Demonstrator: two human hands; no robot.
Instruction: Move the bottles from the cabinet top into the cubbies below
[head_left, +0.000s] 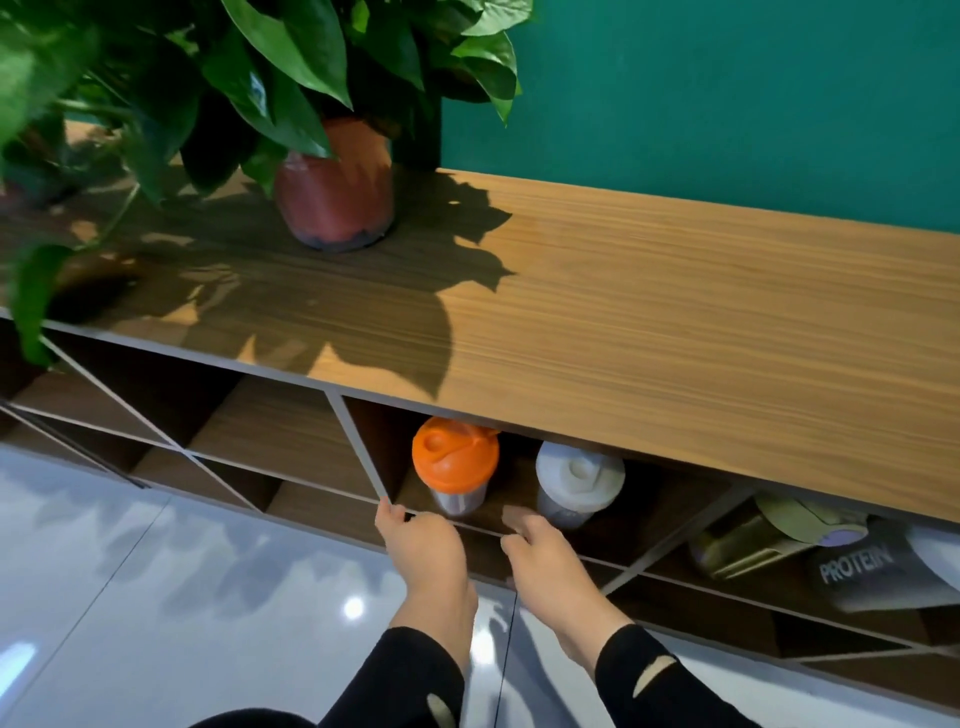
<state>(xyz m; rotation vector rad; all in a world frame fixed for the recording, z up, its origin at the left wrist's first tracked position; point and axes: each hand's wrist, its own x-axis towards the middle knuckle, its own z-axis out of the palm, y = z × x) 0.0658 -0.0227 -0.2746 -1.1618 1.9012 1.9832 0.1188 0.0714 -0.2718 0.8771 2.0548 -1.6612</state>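
Two shaker bottles stand upright side by side in one cubby under the wooden cabinet top (675, 322): one with an orange lid (454, 462) on the left, one with a white lid (579, 480) on the right. My left hand (423, 545) rests at the cubby's front edge just below the orange-lidded bottle, fingers touching the shelf edge, holding nothing. My right hand (540, 556) hovers at the same edge below the white-lidded bottle, fingers loosely curled and empty. No bottles show on the visible cabinet top.
A leafy plant in a reddish pot (335, 192) stands at the back left of the top, leaves overhanging. The cubby to the right holds a gold container (743, 545) and a dark "PROTEIN" tub (872, 571). Cubbies to the left show bare shelves. Glossy floor (156, 597) lies below.
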